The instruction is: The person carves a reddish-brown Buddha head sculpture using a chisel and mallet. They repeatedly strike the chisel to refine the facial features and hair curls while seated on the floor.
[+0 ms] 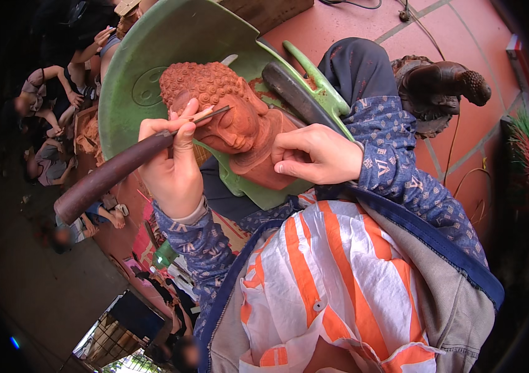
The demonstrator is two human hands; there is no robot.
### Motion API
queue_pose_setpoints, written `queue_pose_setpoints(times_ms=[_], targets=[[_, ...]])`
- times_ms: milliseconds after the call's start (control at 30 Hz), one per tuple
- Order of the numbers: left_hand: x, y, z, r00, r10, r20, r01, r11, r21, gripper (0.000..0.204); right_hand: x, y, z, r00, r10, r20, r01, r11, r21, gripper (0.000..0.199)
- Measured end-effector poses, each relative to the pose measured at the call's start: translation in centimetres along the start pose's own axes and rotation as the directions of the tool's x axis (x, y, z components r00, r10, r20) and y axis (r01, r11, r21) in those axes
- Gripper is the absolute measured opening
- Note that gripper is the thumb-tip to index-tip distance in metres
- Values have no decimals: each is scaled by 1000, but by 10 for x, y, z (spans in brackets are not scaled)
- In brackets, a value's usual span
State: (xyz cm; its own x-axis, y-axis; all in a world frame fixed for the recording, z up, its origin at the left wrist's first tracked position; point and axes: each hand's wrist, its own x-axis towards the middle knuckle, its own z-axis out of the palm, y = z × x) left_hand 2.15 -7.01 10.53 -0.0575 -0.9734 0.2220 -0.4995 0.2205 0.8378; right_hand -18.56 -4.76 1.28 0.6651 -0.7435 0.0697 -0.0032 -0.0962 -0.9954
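A reddish-brown carved wooden bust, with tight curls and a serene face, lies tilted on a green plastic chair. My left hand is closed around a carving knife with a long dark handle. Its thin blade reaches over the bust's face, near the brow; whether the tip touches the wood I cannot tell. Curled fingers of my right hand press against the base of the bust, below the neck. Some of those fingertips are hidden.
Beside the bust is a long dark piece along the green armrest. A dark wooden carving stands on the red tiled floor at right, near cables and red-green bristles. Several people sit at far left.
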Motion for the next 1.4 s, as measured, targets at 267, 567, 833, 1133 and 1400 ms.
queue_pose_setpoints(times_ms=[267,567,833,1133,1400], targets=[[-2,-1,1,1000,25,-7,-25,999,-30,12,0,1,1,1000,-2,0,2,1000,-3,12],[-4,-3,2,998,61,0,-61,997,43,12,1,-2,0,1000,7,-3,-7,1000,-13,13],[-6,-5,8,995,103,11,-104,986,128,10,0,0,1,1000,-21,-10,21,999,-26,11],[0,1,2,999,26,33,-26,1000,3,8,0,0,1,1000,-15,-4,15,1000,-20,11],[1,5,1,999,-9,42,9,1000,-9,9,1,0,1,1000,2,-6,-2,1000,-12,14]])
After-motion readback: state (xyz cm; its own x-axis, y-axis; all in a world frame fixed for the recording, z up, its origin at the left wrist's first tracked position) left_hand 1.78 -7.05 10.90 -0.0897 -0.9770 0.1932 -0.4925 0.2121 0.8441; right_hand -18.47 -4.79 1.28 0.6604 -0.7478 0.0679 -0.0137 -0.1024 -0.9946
